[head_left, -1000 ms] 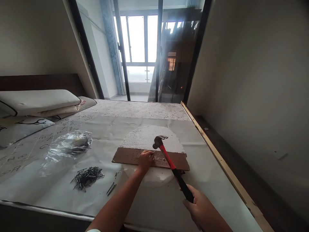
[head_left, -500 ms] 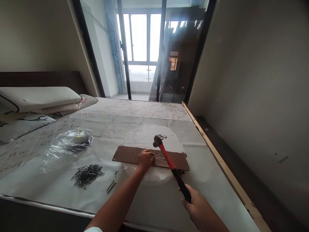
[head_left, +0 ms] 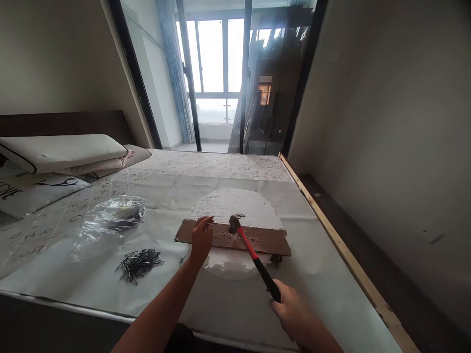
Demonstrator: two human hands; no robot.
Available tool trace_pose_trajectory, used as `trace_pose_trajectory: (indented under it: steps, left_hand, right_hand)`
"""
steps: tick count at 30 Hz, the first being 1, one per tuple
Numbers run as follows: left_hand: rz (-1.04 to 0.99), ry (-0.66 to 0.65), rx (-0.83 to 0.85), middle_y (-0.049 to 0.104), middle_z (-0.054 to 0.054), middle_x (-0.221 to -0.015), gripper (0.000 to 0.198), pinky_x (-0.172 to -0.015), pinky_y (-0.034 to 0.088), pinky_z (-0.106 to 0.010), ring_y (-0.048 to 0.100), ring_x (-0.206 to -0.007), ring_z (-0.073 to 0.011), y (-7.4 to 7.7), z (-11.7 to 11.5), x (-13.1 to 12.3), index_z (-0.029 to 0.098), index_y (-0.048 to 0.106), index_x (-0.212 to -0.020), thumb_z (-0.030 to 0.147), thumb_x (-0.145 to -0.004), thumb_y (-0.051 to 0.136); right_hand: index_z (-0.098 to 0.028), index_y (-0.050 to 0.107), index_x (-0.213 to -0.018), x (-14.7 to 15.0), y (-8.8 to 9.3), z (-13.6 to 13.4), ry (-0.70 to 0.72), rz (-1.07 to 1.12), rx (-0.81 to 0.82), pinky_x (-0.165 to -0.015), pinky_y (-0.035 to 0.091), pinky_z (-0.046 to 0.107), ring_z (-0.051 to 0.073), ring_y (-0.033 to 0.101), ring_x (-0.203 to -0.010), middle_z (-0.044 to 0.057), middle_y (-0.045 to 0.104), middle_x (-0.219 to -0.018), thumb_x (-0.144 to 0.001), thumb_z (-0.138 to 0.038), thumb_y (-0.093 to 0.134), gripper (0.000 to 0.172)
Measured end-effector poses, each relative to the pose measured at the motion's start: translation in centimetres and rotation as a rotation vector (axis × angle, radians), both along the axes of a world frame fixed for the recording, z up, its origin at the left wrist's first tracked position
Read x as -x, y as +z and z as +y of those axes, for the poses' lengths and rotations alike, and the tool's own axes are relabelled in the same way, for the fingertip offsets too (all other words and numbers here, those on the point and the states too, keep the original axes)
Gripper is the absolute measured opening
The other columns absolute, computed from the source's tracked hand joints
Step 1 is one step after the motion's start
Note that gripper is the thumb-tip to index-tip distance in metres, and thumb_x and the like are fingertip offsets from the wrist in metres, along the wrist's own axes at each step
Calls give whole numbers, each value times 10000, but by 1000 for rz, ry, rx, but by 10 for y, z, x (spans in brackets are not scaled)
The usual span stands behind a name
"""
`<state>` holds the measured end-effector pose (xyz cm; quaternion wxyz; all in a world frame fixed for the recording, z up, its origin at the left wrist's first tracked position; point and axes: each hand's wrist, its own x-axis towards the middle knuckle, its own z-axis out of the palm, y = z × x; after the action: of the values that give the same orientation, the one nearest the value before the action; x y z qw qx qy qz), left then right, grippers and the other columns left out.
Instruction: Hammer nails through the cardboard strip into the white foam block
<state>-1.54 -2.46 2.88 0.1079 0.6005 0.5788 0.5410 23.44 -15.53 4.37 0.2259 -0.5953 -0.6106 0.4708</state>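
My right hand (head_left: pixel 289 304) is wrapped round the black end of a claw hammer (head_left: pixel 250 245) with a red and black handle. The hammer head is over the middle of a brown board (head_left: pixel 272 240) dotted with small holes and bits of debris. My left hand (head_left: pixel 202 235) is at the left part of that board, fingers loosely stretched out, with nothing visible in them. Beneath the board lies a round white foam disc (head_left: pixel 239 201). A pile of nails (head_left: pixel 140 264) sits to the left of my left forearm.
A clear plastic bag (head_left: pixel 110 220) with something dark inside lies on the grey sheet (head_left: pixel 91 274) covering part of the bed. Pillows (head_left: pixel 66 152) are stacked at the left by the headboard. A wooden rail (head_left: pixel 342 250) runs along the right edge, near the wall.
My left hand has moved left from the middle of the board, and its fingers have loosened. The hammer has shifted slightly left and down. My left forearm now covers the spot where loose nails lay.
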Motion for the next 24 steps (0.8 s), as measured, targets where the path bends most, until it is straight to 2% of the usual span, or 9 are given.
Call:
trace_pose_trajectory:
  steps: [3,5,9,12,15,18,21,24]
  left_hand:
    - [115,98,27,576,-51,-979,299,-784,459,-274,560,-876,-156,9,-24,31,170,600,-947,181,-745,380]
    - [157,145,129,586,-47,-964,307,-763,460,-268,563,-857,-158,2,-43,56,176,594,-953,194,-743,370]
    - [316,117,372,622,-63,-906,271,-775,444,-276,571,-857,-186,-34,-81,105,168,615,-871,221,-730,389]
    - [464,87,483,638,-71,-880,254,-811,417,-286,565,-877,-201,-62,-102,130,171,633,-816,247,-739,403]
    - [535,98,563,636,-72,-910,270,-793,406,-277,561,-876,-196,-78,-112,138,178,635,-837,287,-774,397]
    - [600,74,665,627,-74,-901,284,-746,401,-261,563,-840,-187,-85,-113,136,176,641,-824,319,-794,397]
    - [664,79,746,622,-70,-882,247,-712,386,-237,564,-805,-171,-88,-111,133,172,640,-787,260,-787,409]
    - [709,94,775,630,-66,-867,215,-702,368,-220,563,-807,-158,-89,-108,131,165,625,-777,175,-769,410]
  right_hand:
    - [-193,503,-764,-3,2,-1,-41,119,7,-438,268,215,93,363,-419,-69,372,-488,-663,-129,452,130]
    - [-198,502,-838,-6,2,-2,-69,155,21,-397,241,212,84,311,-357,-96,299,-439,-695,-172,441,158]
    - [-199,483,-879,-13,2,-4,-98,93,88,-353,219,208,86,291,-313,-111,245,-411,-715,-173,413,180]
    - [-199,494,-820,-15,2,-5,-75,49,59,-374,235,210,85,318,-342,-94,281,-440,-702,-132,421,154]
    - [-183,511,-758,-12,4,-6,-45,-40,-1,-436,271,215,95,378,-440,-52,394,-519,-672,-65,452,158]
    - [-168,511,-718,-8,8,-6,11,-141,31,-472,292,217,112,423,-510,-21,450,-577,-652,-18,457,172]
    - [-167,492,-718,-6,7,-4,14,-146,38,-463,306,212,103,417,-470,-43,407,-539,-669,-24,432,162]
    - [-168,483,-789,-9,1,-4,-3,-52,60,-399,301,206,83,363,-363,-81,338,-474,-713,-79,391,149]
